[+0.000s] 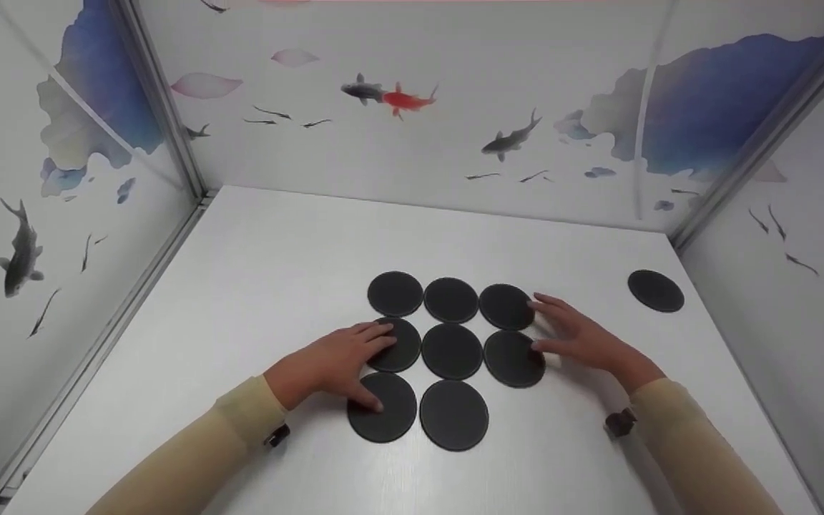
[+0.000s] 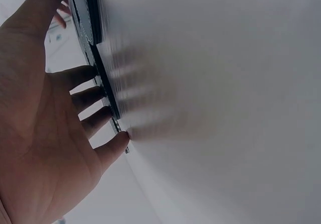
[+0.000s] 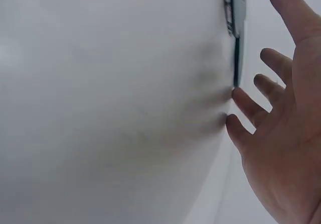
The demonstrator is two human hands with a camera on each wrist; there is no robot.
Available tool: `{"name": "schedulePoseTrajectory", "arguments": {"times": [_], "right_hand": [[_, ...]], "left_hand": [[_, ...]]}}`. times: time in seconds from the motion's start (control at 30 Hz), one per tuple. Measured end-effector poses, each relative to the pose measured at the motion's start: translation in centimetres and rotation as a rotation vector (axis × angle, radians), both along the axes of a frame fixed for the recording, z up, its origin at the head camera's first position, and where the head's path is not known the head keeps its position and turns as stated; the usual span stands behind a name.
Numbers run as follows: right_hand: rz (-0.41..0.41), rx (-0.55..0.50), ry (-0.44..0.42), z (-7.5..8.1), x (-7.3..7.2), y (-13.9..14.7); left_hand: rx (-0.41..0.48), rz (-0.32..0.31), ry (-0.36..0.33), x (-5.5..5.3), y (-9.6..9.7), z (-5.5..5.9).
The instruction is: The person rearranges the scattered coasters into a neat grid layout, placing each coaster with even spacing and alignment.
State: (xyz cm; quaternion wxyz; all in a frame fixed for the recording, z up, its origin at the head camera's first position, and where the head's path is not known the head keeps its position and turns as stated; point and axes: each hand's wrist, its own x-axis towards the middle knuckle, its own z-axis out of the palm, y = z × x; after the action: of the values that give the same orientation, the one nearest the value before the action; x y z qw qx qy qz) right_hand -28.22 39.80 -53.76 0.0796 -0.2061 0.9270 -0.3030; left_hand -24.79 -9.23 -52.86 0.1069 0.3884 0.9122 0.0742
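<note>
Several black round coasters lie flat in a close grid, in the head view: three across the back row, three across the middle and two in front. My left hand [image 1: 340, 357] is spread at the grid's left side. Its fingers rest on the middle-row left coaster [image 1: 403, 350] and its thumb on the front left coaster [image 1: 390, 422]. Opposite, my right hand [image 1: 584, 340] has its fingers apart, with fingertips at the right edges of the back right coaster [image 1: 503, 307] and the middle-row right coaster [image 1: 512, 361]. Neither hand grips anything.
One more black coaster [image 1: 656, 291] lies apart at the table's right side. The white table [image 1: 276, 250] is bounded by panels printed with fish, a back panel [image 1: 440, 157] and one on each side. Metal posts [image 1: 169, 107] stand at the back corners.
</note>
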Motion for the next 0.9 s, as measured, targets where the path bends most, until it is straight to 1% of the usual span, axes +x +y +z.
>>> {"name": "schedulePoseTrajectory", "arguments": {"times": [0.07,0.13,0.2,0.3,0.37,0.47,0.57,0.67,0.8,0.9], "right_hand": [[-0.071,0.011,0.069,0.2,-0.8,1.1],[-0.173,0.027,0.131,0.6,-1.7,2.7],[-0.285,0.044,0.175,1.1,-2.5,4.8],[-0.420,0.061,0.221,1.6,-3.3,8.1],[-0.484,0.074,0.240,1.8,-3.7,10.2],[-0.548,0.076,0.254,1.7,-4.0,12.6],[-0.597,0.073,0.221,1.3,-4.1,14.1],[-0.661,0.073,0.157,0.8,-3.6,14.4],[-0.745,0.045,0.072,1.1,-1.9,13.1],[-0.786,0.020,0.037,2.1,-0.5,11.9]], "left_hand": [[0.004,0.012,-0.012,0.2,-0.1,-0.1],[0.013,0.019,-0.027,0.4,-0.1,0.0],[0.019,0.024,-0.033,0.5,-0.1,0.1],[0.007,0.026,-0.029,0.3,-0.1,0.1],[-0.005,0.023,-0.020,0.2,-0.2,0.0],[-0.008,0.018,-0.020,0.0,-0.2,0.1],[-0.003,0.018,-0.020,0.0,-0.2,0.3],[-0.002,0.013,-0.021,0.0,-0.1,0.5],[-0.005,0.002,-0.024,0.1,0.0,0.6],[-0.010,0.001,-0.027,0.2,0.3,0.6]]}}
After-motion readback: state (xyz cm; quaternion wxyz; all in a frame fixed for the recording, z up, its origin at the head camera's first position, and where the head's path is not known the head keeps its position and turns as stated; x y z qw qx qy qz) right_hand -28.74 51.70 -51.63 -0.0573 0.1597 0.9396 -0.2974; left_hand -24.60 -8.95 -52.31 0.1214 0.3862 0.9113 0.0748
